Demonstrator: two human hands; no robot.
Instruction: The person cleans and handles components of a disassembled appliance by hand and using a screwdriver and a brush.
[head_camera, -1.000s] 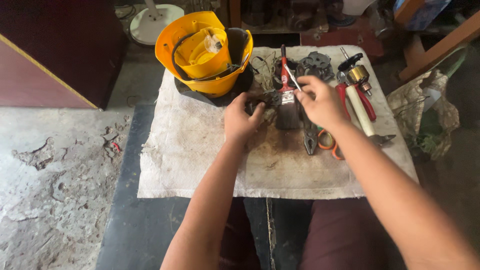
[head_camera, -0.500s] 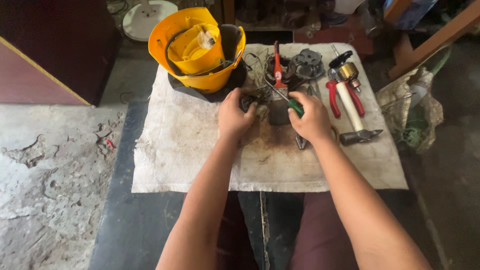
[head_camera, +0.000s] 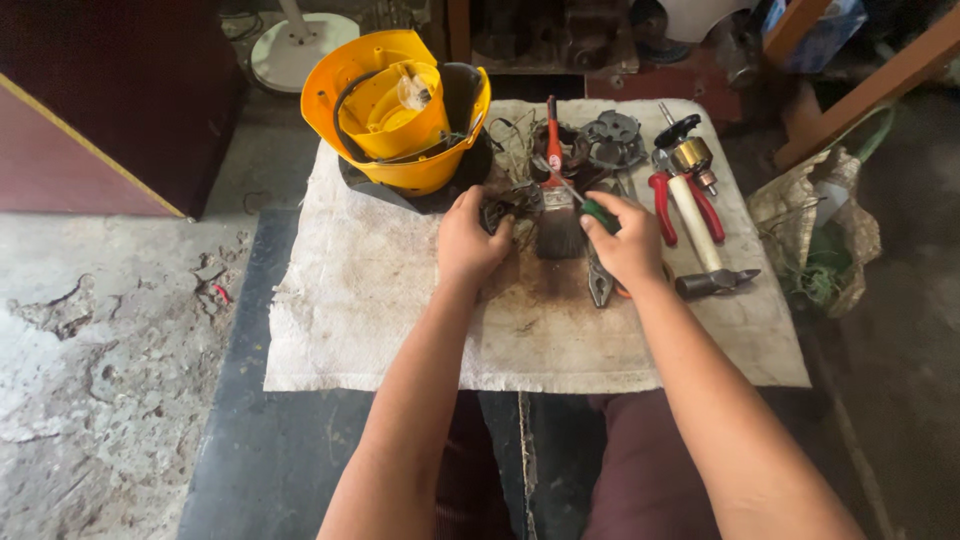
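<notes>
- Two hands work at the middle of a stained white cloth (head_camera: 400, 330).
- Left hand (head_camera: 470, 240) is curled over a small dark part (head_camera: 497, 212), gripping it.
- Right hand (head_camera: 625, 245) is closed around a green-handled screwdriver (head_camera: 590, 208), tip aimed toward 10 o'clock at that part.
- Paintbrush (head_camera: 558, 215) lies between the hands.
- Yellow housing (head_camera: 395, 115) sits at 11 o'clock; a hammer (head_camera: 705, 245) lies at 3 o'clock.

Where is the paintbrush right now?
In the head view the paintbrush lies near the middle of the stained cloth, red handle pointing away, between the left hand and the right hand, just right of the yellow housing.
</notes>
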